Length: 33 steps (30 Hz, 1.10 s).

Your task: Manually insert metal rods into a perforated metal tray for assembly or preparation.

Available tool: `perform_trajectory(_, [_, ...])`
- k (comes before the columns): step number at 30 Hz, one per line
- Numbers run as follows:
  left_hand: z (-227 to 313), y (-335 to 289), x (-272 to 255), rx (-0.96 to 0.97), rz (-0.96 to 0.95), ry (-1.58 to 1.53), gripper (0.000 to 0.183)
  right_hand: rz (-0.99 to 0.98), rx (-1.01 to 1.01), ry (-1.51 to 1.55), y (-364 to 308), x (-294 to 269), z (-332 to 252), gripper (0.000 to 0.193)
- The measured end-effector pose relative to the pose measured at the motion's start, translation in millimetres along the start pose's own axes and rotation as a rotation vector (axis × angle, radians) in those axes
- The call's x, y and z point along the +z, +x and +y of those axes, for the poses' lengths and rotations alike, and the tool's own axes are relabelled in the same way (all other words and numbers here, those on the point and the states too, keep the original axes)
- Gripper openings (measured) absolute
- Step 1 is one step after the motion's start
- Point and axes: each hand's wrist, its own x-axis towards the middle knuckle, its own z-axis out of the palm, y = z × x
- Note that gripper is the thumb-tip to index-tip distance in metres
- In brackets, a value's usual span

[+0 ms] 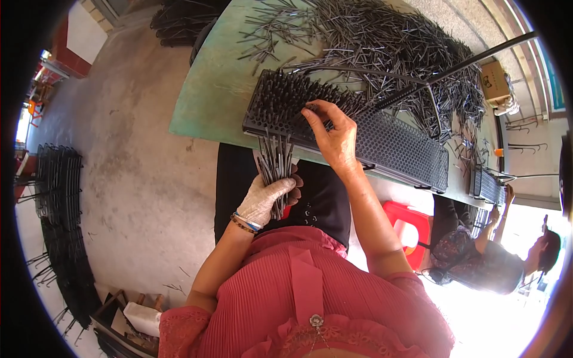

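Note:
My left hand (262,200), in a pale glove with darker fingertips, is wrapped round a bundle of thin dark rods (276,158) that fan out upward. It is just in front of the near edge of a black perforated rack (394,143). Many short dark rods (280,98) stand upright in the holes of the rack's left part, while the holes to the right show bare. My bare right hand (335,136) reaches over the standing rods with thumb and forefinger pinched together. What is between those fingertips is too small to make out.
A big heap of loose dark rods (406,53) covers the back of the green table (206,89). A black metal bar (483,56) crosses above the rack. At right, a person (483,256) works at another rack (488,186) near a red stool (412,224). Black racks (59,185) lie at left.

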Motion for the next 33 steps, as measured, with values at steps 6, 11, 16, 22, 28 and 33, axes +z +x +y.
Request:
perform_trajectory(6, [0, -1, 0, 0.011, 0.006, 0.015, 0.031, -0.002, -0.001, -0.002, -2, 3, -3, 0.019])
perform_trajectory(11, [0, 0, -1, 0.020, 0.021, 0.035, 0.030, 0.024, 0.005, 0.008, -4, 4, -3, 0.019])
perform_trajectory(16, [-1, 1, -3, 0.005, 0.000, 0.000, 0.032, 0.014, -0.051, 0.000, -7, 9, -1, 0.019])
perform_trajectory(22, [0, 2, -5, 0.012, -0.005, -0.005, 0.031, 0.031, -0.236, -0.190, -8, 9, -7, 0.018])
perform_trajectory(28, [3, 0, -1, 0.012, -0.028, 0.007, 0.032, 0.001, -0.331, -0.237, -8, 10, 1, 0.026])
perform_trajectory(33, [0, 0, -2, 0.013, -0.058, 0.044, 0.034, -0.006, -0.326, -0.336, -7, 7, -4, 0.023])
